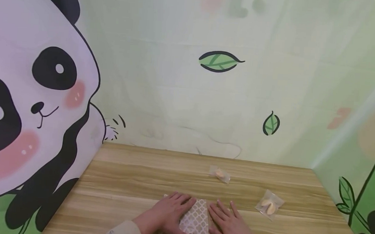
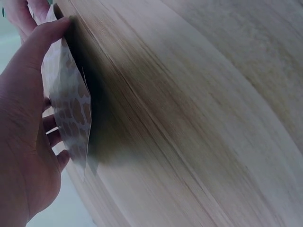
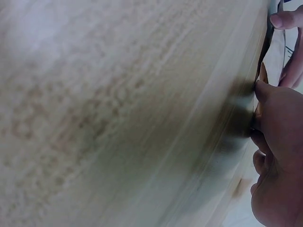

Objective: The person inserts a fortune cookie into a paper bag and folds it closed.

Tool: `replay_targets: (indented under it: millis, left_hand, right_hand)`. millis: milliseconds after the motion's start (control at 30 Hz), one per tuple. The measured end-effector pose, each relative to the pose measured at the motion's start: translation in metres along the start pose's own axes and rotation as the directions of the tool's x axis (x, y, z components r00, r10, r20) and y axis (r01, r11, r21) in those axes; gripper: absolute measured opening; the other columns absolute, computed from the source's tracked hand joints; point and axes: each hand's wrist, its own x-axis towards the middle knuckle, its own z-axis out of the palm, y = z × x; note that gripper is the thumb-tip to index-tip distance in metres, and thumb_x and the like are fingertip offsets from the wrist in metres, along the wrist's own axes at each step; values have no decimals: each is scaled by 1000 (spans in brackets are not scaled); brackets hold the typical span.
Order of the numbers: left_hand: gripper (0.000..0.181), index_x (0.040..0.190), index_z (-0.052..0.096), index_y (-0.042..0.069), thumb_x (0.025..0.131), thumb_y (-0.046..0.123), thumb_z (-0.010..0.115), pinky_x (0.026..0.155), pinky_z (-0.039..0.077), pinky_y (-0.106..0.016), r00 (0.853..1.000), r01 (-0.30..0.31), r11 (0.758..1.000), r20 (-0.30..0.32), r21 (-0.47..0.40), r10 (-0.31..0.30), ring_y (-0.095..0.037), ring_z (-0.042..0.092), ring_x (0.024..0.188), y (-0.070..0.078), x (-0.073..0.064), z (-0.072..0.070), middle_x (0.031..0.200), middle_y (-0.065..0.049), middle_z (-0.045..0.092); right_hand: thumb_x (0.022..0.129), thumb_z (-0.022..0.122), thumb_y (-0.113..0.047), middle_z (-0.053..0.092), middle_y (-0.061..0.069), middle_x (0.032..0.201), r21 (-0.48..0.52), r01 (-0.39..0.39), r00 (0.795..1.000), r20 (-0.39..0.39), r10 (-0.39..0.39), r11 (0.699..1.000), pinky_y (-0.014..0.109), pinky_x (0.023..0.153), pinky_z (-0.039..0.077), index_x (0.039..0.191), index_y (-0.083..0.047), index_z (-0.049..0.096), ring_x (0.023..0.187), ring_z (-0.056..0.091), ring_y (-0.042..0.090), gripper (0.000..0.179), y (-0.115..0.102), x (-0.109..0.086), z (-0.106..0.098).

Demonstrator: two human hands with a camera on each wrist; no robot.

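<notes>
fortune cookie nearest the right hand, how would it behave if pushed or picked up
The fortune cookie would probably crack if squeezed, given its thin folded shape. Its glossy clear wrapper may slide easily; the wrapper's spread corners should discourage rolling.

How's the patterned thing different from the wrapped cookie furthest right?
The patterned thing looks bigger than the wrapped cookie. The patterned thing has lattice print; the cookie's wrapper is see-through. The left hand touches the patterned thing, not the cookie. Both look partly tan.
</notes>
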Motion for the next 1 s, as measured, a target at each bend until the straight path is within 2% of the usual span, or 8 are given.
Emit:
replay_targets:
  millis: [200, 400, 567, 900, 1000]
  left_hand:
    - [119, 151, 28, 15, 61, 88, 56, 112, 30, -44, 999, -23, 1000, -35, 11, 23, -22, 39, 134, 11, 10, 0, 147, -4, 40]
    - [123, 151, 29, 15, 57, 87, 60, 114, 29, -42, 1000, 16, 1000, 11, 21, -16, -22, 38, 136, 24, 22, -4, 149, -5, 38]
    - [119, 149, 33, 15, 57, 83, 65, 113, 31, -39, 1000, 27, 1000, 10, -3, -27, -20, 41, 132, 25, 27, -4, 145, -3, 43]
    - [111, 149, 33, 19, 59, 72, 71, 111, 33, -40, 1000, 29, 996, -4, -79, -30, -19, 43, 129, 27, 31, -6, 137, 2, 47]
    - [112, 150, 32, 20, 59, 71, 72, 110, 34, -41, 999, 46, 994, 9, -95, -45, -19, 43, 128, 27, 31, -6, 136, 1, 47]
  right_hand:
    - [99, 41, -49, 42, 6, 149, -16, 8, 1000, -24, -8, 1000, 61, 108, 21, 145, -9, 42, 140, 33, 29, 61, -1, -2, -1]
    - [101, 37, -49, 39, 5, 151, -24, 12, 1000, -21, -12, 1000, 57, 111, 17, 147, -10, 40, 142, 30, 28, 61, 0, -3, 2]
    - [101, 38, -47, 42, 6, 149, -46, 23, 999, -34, -25, 999, 59, 109, 20, 145, -8, 43, 141, 32, 28, 59, 0, -3, 1]
    - [101, 36, -47, 41, 6, 150, -52, 16, 999, -36, -17, 999, 58, 111, 20, 145, -7, 43, 140, 33, 27, 59, 2, -2, 1]
    - [101, 37, -47, 42, 6, 149, -52, 20, 999, -40, -22, 998, 58, 111, 20, 144, -7, 44, 140, 34, 27, 59, 1, -1, 0]
